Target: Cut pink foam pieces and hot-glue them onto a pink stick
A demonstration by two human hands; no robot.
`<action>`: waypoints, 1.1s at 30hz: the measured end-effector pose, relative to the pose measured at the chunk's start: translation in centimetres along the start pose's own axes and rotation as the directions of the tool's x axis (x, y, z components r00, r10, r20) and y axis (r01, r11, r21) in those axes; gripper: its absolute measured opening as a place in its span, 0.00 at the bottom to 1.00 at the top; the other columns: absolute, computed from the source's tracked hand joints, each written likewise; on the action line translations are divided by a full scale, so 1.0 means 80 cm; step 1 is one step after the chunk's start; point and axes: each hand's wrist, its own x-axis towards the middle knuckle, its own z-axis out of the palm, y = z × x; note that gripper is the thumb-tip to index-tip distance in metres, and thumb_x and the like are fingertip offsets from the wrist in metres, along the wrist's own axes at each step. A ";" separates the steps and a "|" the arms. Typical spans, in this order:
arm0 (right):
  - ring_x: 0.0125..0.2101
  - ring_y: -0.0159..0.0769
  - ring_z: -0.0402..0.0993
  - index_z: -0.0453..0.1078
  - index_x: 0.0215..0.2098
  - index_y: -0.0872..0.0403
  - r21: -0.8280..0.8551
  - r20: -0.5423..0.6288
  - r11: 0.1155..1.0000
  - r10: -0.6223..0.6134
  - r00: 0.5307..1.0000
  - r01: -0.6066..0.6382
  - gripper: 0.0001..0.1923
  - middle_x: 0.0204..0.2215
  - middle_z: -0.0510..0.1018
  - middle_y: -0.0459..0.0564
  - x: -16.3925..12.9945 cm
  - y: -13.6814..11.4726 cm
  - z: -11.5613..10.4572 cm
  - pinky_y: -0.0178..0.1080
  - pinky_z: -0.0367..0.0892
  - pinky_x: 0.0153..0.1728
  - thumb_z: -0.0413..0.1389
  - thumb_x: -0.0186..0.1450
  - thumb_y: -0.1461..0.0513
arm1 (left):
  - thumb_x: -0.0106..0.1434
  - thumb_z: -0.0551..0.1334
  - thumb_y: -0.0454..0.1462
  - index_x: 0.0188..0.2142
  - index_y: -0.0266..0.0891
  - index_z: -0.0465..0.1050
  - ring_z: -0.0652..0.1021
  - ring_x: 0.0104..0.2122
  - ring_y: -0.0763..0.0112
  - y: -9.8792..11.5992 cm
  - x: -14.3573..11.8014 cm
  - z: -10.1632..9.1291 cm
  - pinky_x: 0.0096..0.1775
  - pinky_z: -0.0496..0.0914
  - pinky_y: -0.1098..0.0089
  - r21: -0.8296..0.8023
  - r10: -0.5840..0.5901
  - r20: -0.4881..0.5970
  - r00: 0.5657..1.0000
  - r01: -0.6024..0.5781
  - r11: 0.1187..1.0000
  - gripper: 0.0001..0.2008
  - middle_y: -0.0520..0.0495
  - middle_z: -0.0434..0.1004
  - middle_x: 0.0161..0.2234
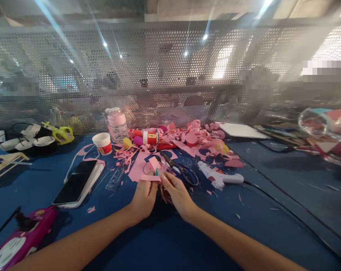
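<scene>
while my left hand (pixel 143 195) and right hand (pixel 177 194) pinch one pink paper piece (pixel 151 177) over the worktop (pixel 243 226): risk, thin paper tearing; scissors (pixel 177 169) just beyond could snag.

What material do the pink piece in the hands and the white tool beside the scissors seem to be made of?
Thin pink strip held by both hands: probably craft foam or paper; matte, bends softly, matching the flat pink offcuts behind. White glue gun: likely hard plastic; smooth, slightly glossy moulded body with a cord.
</scene>
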 end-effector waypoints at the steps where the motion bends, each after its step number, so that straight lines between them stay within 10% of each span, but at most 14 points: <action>1: 0.12 0.20 0.50 0.55 0.24 0.54 -0.003 -0.001 1.000 -0.010 1.000 0.010 0.19 0.12 0.56 0.35 0.000 0.000 0.000 0.28 0.46 0.12 0.50 0.57 0.47 | 0.62 0.48 0.37 0.38 0.37 0.67 0.71 0.42 0.61 -0.001 -0.001 0.001 0.46 0.63 0.56 0.013 -0.013 -0.019 1.000 0.013 1.000 0.11 0.41 0.72 0.37; 14: 0.14 0.22 0.50 0.57 0.25 0.54 -0.197 0.074 0.970 -0.128 0.989 0.141 0.17 0.14 0.56 0.36 0.000 -0.005 -0.011 0.30 0.48 0.14 0.47 0.60 0.49 | 0.62 0.48 0.37 0.30 0.37 0.66 0.72 0.31 0.64 0.009 0.002 -0.005 0.35 0.66 0.61 0.070 -0.003 0.027 1.000 0.001 0.998 0.10 0.44 0.71 0.28; 33: 0.15 0.24 0.53 0.58 0.24 0.54 -0.266 0.033 0.949 -0.169 0.985 0.172 0.17 0.14 0.59 0.38 -0.001 -0.007 -0.012 0.30 0.52 0.17 0.48 0.60 0.50 | 0.59 0.46 0.52 0.28 0.39 0.60 0.64 0.23 0.72 0.024 0.007 -0.017 0.27 0.61 0.71 -0.345 0.078 0.121 0.989 -0.032 0.938 0.20 0.51 0.61 0.23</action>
